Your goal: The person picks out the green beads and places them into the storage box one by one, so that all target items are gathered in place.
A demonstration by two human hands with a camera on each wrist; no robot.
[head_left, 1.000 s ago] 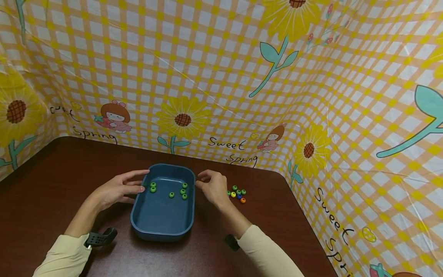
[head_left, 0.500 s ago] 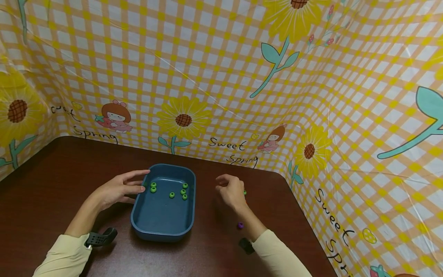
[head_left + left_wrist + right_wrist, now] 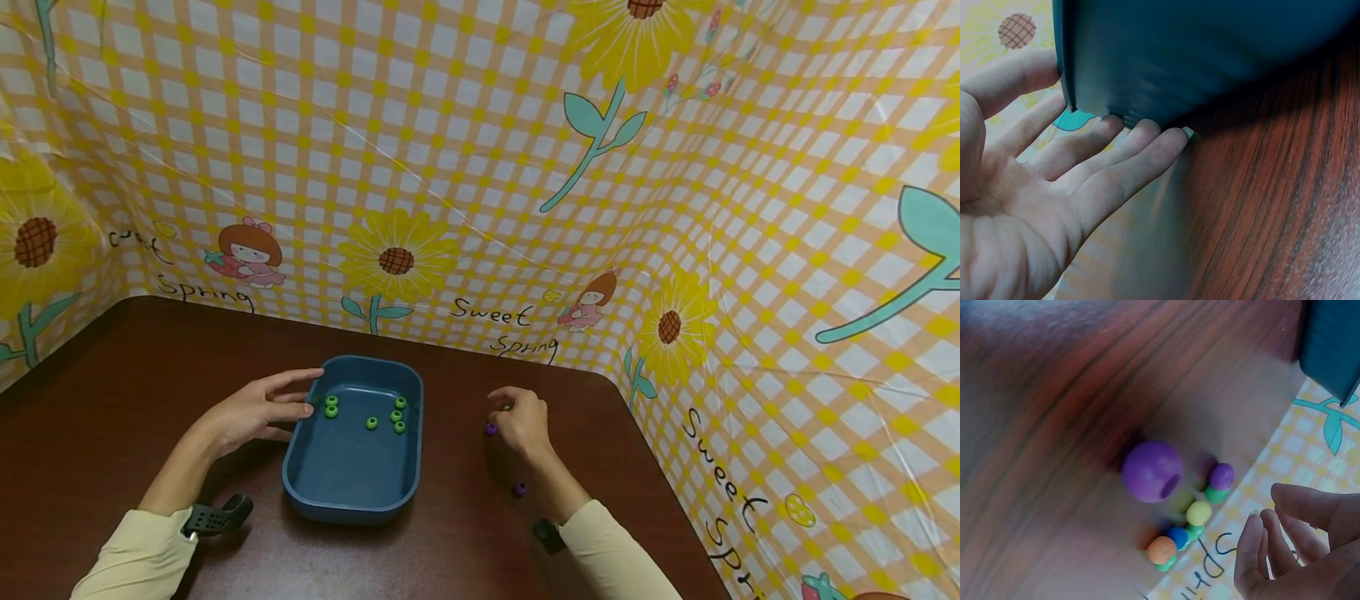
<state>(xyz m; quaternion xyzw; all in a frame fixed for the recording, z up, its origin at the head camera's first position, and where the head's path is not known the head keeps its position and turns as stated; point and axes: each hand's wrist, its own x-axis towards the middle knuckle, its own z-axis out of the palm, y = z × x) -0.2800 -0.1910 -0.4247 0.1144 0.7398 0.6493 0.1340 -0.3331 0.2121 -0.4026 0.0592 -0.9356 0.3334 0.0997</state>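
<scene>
A blue plastic bin (image 3: 352, 467) stands on the table with several green beads (image 3: 372, 423) inside. My left hand (image 3: 247, 412) rests against its left side, and in the left wrist view relaxed fingertips touch the outer wall. To the right of the bin, my right hand (image 3: 522, 423) hovers over loose beads and hides most of them. The right wrist view shows its thumb and fingers apart, holding nothing. There lie a nearer purple bead (image 3: 1152, 472), another purple bead (image 3: 1222, 476), a yellow bead (image 3: 1199, 513), a blue bead (image 3: 1178, 537), an orange bead (image 3: 1161, 550) and green ones.
The dark wooden table (image 3: 450, 542) ends at a yellow checked cloth (image 3: 480, 167), which rises behind and on the right. Black straps (image 3: 221, 517) circle both wrists.
My right hand has moved right, away from the bin's right rim, to above the loose beads. The nearer purple bead has come into view. My left hand and the bin stay put.
</scene>
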